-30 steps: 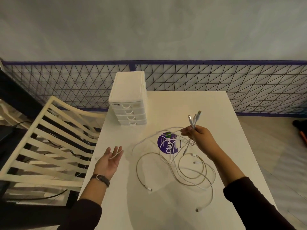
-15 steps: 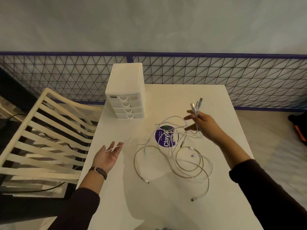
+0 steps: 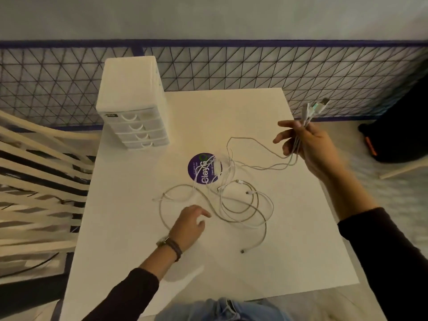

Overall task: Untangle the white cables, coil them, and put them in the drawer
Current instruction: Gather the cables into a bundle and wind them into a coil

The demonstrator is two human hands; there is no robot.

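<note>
Several tangled white cables (image 3: 240, 202) lie in loose loops in the middle of the white table (image 3: 289, 239). My right hand (image 3: 310, 147) is raised over the table's right side and grips a bundle of plug ends (image 3: 312, 110) that stick up above its fingers; the cords trail from it down to the tangle. My left hand (image 3: 188, 224) is palm down at the tangle's left edge, fingers loosely curled over a cable loop; whether it grips the cable is unclear. A small white drawer unit (image 3: 132, 105) with all drawers shut stands at the table's back left.
A round purple sticker (image 3: 203, 167) lies on the table under the cables. A white slatted chair (image 3: 41, 172) stands left of the table. A wire mesh fence (image 3: 231, 68) runs behind. A dark bag (image 3: 398, 135) sits on the floor at the right.
My left hand turned palm down and moved right onto the edge of the tangle. My right hand lifted the plug ends up and rightward, drawing cords out of the tangle.
</note>
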